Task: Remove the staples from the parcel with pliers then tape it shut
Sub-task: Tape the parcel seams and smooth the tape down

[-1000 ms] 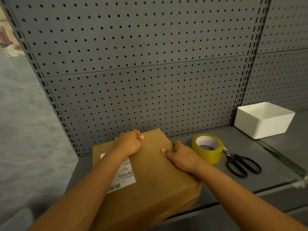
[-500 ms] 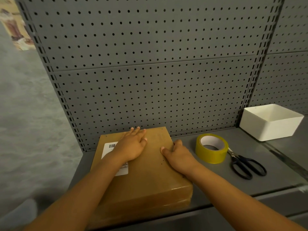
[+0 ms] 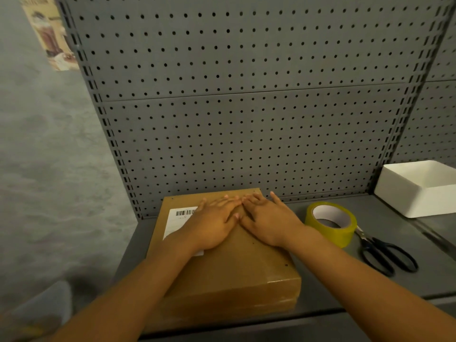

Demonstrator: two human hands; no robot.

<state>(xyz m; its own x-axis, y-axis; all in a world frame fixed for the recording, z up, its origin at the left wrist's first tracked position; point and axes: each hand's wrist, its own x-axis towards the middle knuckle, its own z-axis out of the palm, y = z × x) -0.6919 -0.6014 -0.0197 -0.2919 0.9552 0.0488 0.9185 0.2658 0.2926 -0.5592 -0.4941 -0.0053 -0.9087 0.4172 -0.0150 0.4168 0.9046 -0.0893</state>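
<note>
The brown cardboard parcel lies flat on the grey bench, toward the bench's left edge, its far side close to the pegboard back panel and its near side reaching the bench's front edge. A white shipping label with a barcode sits on the parcel's top near its far left corner. Small dark holes dot the top along its right side.

Both hands rest palm-down on the far half of the parcel's top. The left hand lies with fingers straight and spread, covering part of the label. The right hand lies just beside it, fingers likewise straight and splayed, reaching toward the parcel's far right corner. The two hands touch where the thumbs and forefingers meet at the middle of the top. Neither hand grips anything.

To the right of the parcel, apart from it, a roll of yellow tape lies flat on the bench with its white core facing up. Just beyond the roll, toward the right edge, black-handled scissors lie with the blades partly hidden behind the roll and the handles pointing toward the front. A white open-topped bin stands at the far right corner against the back panel.
</note>
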